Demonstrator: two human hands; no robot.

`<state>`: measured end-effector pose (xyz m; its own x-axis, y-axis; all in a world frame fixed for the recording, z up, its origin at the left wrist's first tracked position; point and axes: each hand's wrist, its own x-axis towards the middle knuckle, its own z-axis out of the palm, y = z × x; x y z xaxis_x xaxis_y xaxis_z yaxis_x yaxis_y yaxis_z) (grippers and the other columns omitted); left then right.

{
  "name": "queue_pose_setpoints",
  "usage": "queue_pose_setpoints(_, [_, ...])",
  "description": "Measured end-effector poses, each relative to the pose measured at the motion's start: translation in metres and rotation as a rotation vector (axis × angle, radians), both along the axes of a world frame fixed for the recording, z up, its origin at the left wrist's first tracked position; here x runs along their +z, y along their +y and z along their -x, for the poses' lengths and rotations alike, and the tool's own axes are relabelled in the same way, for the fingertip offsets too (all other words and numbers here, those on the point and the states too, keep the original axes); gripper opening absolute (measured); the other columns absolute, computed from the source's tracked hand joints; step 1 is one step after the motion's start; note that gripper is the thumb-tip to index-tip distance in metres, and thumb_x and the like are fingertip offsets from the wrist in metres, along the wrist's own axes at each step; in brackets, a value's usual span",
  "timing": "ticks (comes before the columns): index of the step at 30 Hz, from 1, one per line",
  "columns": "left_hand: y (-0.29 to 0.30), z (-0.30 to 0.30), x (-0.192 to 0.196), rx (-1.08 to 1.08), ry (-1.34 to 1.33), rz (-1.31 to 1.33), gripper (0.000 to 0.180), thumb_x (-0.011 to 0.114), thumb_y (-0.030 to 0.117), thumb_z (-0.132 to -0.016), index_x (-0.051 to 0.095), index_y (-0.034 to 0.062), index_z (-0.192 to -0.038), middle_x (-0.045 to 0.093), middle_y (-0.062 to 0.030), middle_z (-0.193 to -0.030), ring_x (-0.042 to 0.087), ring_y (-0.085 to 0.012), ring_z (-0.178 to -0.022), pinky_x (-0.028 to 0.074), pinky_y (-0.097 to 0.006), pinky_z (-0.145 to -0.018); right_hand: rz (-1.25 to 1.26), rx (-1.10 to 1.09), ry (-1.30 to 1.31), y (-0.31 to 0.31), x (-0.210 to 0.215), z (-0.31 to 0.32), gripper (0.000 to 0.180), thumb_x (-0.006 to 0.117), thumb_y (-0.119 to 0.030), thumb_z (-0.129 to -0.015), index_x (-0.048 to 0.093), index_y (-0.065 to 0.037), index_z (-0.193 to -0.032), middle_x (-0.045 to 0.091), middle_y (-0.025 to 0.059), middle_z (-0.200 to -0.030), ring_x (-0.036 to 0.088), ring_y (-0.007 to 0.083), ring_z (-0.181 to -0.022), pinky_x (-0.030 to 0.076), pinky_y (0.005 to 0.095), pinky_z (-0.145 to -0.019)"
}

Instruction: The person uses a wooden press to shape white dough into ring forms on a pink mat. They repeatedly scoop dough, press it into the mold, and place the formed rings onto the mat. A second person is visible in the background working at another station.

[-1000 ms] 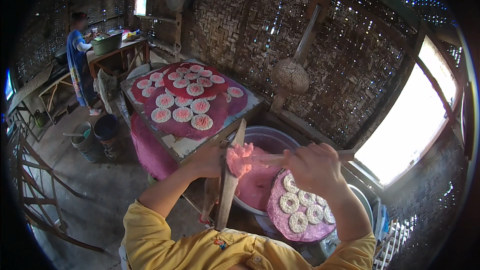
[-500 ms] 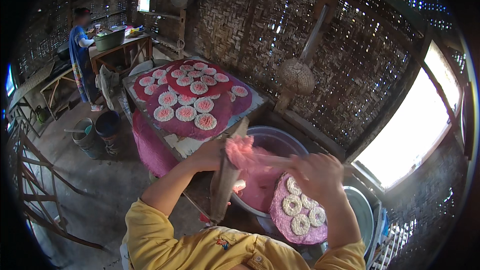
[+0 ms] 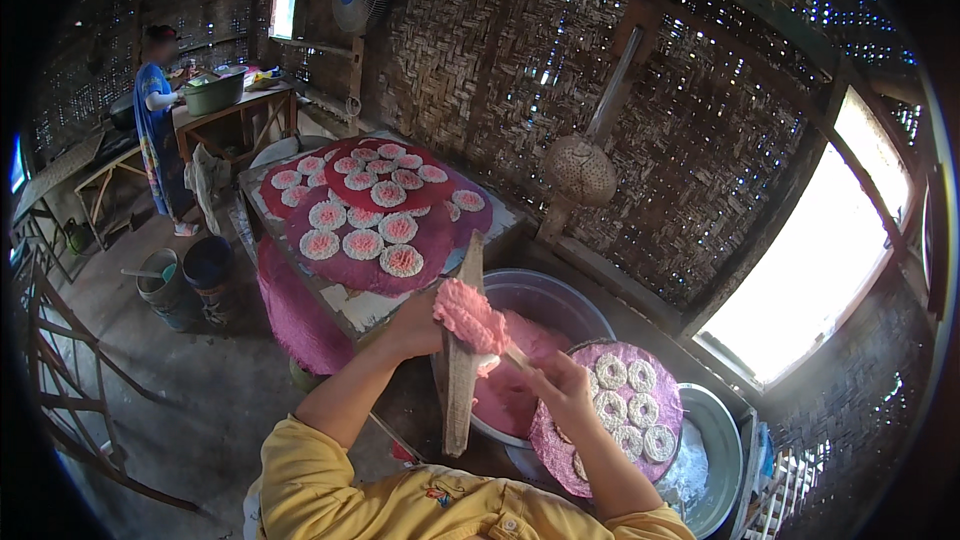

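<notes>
My right hand (image 3: 562, 388) is closed around the handle of a wooden spatula (image 3: 518, 356). The spatula's far end meets a lump of soft pink dough (image 3: 470, 317). That lump lies across the upper part of a worn wooden bar (image 3: 459, 405). Left of the bar is my left hand (image 3: 416, 326), its fingers hidden behind the bar and the dough. A large basin (image 3: 545, 292) holding more pink dough stands beyond and below the bar. Right of it, partly under my right forearm, a round pink mat (image 3: 545, 440) carries several pale dough rings (image 3: 641, 409).
Ahead, a table (image 3: 362, 312) bears red and purple mats (image 3: 352, 277) with several pink-centred white rounds. A greenish basin (image 3: 728, 470) stands at right. Two buckets (image 3: 207, 265) are on the floor at left. A person (image 3: 158, 140) works at a far table. A woven strainer (image 3: 580, 170) hangs on the wall.
My right hand has moved left and down with the spatula. The pink dough now forms a longer lump over the bar. More of the ring-covered mat shows, and the view has shifted slightly.
</notes>
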<state>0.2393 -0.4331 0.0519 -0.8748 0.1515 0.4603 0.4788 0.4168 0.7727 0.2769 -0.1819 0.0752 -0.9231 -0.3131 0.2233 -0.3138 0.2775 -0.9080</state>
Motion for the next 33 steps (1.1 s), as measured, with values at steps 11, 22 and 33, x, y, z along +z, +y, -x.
queue_pose_setpoints(11, [0.002, 0.004, -0.001, -0.150, -0.082, -0.512, 0.049, 0.079, 0.006, -0.065, 0.053, 0.0062, -0.106, 0.061, -0.0030, -0.098, 0.060, -0.0137, -0.089, 0.050, -0.029, -0.079, -0.090, -0.357, 0.378, -0.002, 0.009, 0.004, 0.022, 0.074, -0.020, -0.074, 0.066, -0.004, -0.087, 0.067, 0.0084, -0.075, 0.063, 0.0129, -0.066, 0.048, 0.0272, -0.059])
queue_pose_setpoints(22, [-0.009, 0.008, -0.017, -0.309, -0.188, -0.612, 0.046, 0.074, 0.018, -0.071, 0.057, 0.0032, -0.111, 0.062, -0.0071, -0.102, 0.061, -0.0167, -0.090, 0.051, -0.032, -0.077, -0.440, -0.282, 0.934, -0.023, 0.016, -0.006, 0.019, 0.074, -0.013, -0.070, 0.064, -0.003, -0.083, 0.059, 0.0070, -0.062, 0.060, 0.0203, -0.054, 0.046, 0.0308, -0.050])
queue_pose_setpoints(33, [0.000, 0.009, -0.017, -0.027, 0.092, -0.206, 0.044, 0.083, 0.010, -0.057, 0.062, 0.0063, -0.096, 0.063, -0.0016, -0.094, 0.060, -0.0124, -0.083, 0.049, -0.031, -0.073, -0.359, -0.397, 0.852, -0.028, 0.020, 0.017, 0.020, 0.072, -0.022, -0.072, 0.065, -0.008, -0.085, 0.064, 0.0072, -0.072, 0.063, 0.0240, -0.062, 0.050, 0.0318, -0.054])
